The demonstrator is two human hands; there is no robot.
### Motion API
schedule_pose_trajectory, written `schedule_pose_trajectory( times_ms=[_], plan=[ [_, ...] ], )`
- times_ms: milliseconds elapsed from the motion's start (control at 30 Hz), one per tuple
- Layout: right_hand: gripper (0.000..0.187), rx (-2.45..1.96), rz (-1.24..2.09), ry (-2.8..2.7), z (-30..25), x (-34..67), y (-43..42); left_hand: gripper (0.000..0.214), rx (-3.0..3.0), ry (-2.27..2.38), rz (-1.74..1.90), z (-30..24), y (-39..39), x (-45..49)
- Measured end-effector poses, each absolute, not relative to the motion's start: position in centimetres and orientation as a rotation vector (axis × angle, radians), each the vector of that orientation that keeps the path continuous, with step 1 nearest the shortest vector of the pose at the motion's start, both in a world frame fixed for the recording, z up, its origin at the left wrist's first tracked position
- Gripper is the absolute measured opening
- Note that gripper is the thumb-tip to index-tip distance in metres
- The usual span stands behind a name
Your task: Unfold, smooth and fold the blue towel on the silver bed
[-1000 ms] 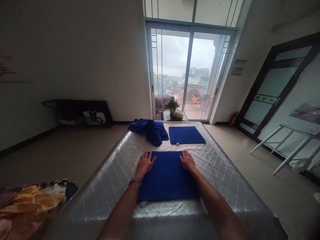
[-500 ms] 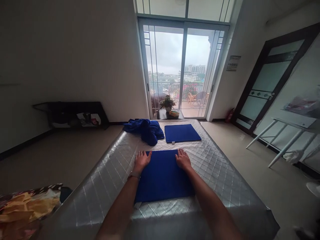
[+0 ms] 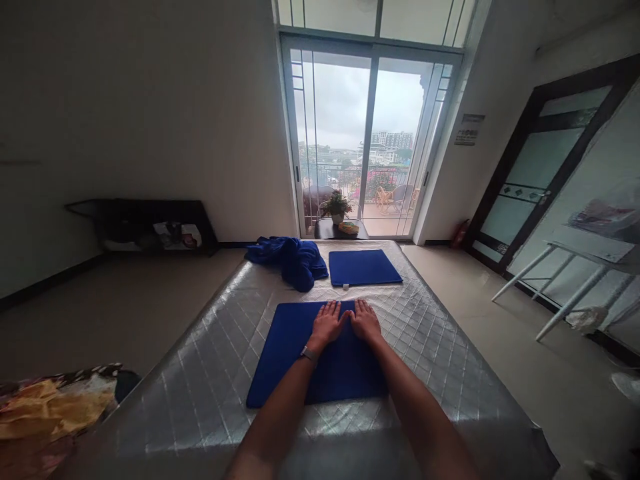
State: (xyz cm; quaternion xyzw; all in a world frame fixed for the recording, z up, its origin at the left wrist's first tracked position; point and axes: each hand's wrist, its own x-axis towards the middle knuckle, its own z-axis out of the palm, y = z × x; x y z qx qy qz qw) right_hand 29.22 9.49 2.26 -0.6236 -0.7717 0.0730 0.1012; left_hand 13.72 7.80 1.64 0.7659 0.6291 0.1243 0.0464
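Observation:
A flat blue folded cloth point(image 3: 285, 353) lies in front of me on a table with a silver quilted cover point(image 3: 200, 360). My left hand point(image 3: 329, 322) rests flat on its upper right part, fingers stretched out and a band on the wrist. Beside it, my right hand point(image 3: 366, 320) lies flat over the cloth's far right corner. The two thumbs nearly touch, and neither hand grips anything. Farther off lies a second flat blue folded cloth point(image 3: 366, 267) with a small white tag on its near edge. To its left is a crumpled heap of blue cloth point(image 3: 295, 261).
A stand with a potted plant point(image 3: 336, 207) is beyond the table's far end, before sliding glass doors point(image 3: 370, 147). Yellow and patterned fabrics point(image 3: 55, 407) lie at the lower left. At the right stands a white-legged table point(image 3: 575, 300); a dark low unit point(image 3: 150, 227) is at the left wall.
My left hand has moved right, from the cloth's left edge to beside my right hand. The cloth's left edge now shows uncovered. My right hand has stayed nearly in place.

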Motion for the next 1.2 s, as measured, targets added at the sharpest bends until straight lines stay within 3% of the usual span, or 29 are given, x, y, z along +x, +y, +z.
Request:
schedule_pose_trajectory(
  times_ms=[367, 667, 1033, 1200],
  plan=[
    [0.065, -1.873, 0.232, -2.265, 2.7, 28.9, 9.4, 0.077, 2.08, 2.301, 0.264, 1.0, 5.0, -0.9],
    [0.06, -1.765, -0.003, -2.292, 3.6, 28.9, 7.9, 0.081, 2.111, 2.332, 0.332, 0.7, 5.0, -0.5],
    [0.066, -1.88, 0.24, -2.296, 2.5, 29.7, 5.7, 0.084, 2.079, 2.462, 0.221, 1.6, 4.8, -0.1],
    [0.066, -1.862, 0.243, -2.263, 2.5, 29.6, 5.7, 0.085, 2.2, 2.378, 0.338, 2.1, 5.0, 5.0]
  ],
)
